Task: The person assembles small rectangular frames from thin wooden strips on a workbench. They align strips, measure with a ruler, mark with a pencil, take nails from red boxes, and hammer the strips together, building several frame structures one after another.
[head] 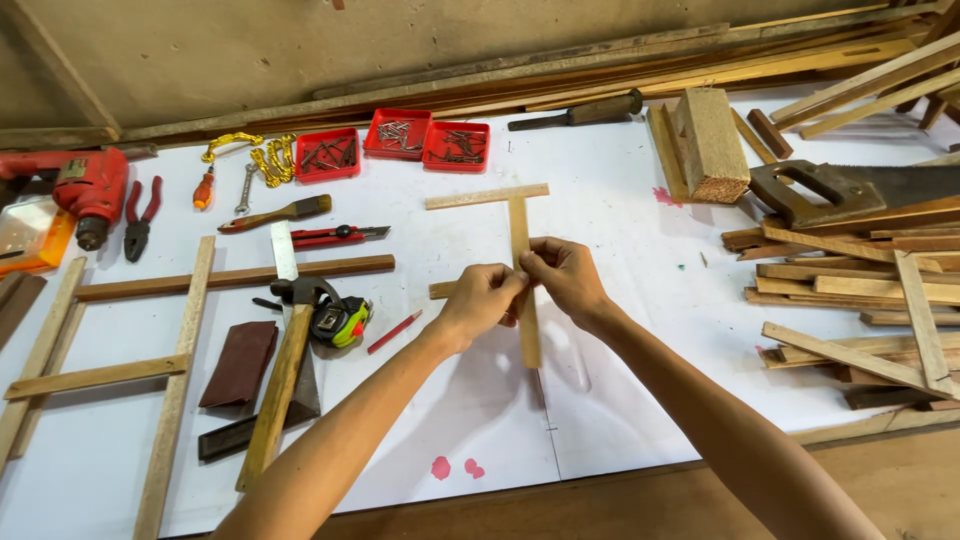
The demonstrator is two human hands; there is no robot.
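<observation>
My left hand (483,300) and my right hand (566,277) meet at the middle of the white-covered bench, fingertips pinched together on a long upright wooden strip (524,330). A short crosswise strip (441,290) pokes out to the left from under my left hand. At the strip's far end a flat crosspiece (486,196) lies across it, forming a T shape. What the fingertips pinch is too small to tell.
Left of the hands lie a hammer (282,385), a tape measure (340,322), a red pencil (394,331), sandpaper (240,364) and a wooden frame (180,360). Red trays of nails (397,133) sit at the back, a red drill (90,188) far left. A handsaw (850,188) and several wood offcuts (860,290) fill the right.
</observation>
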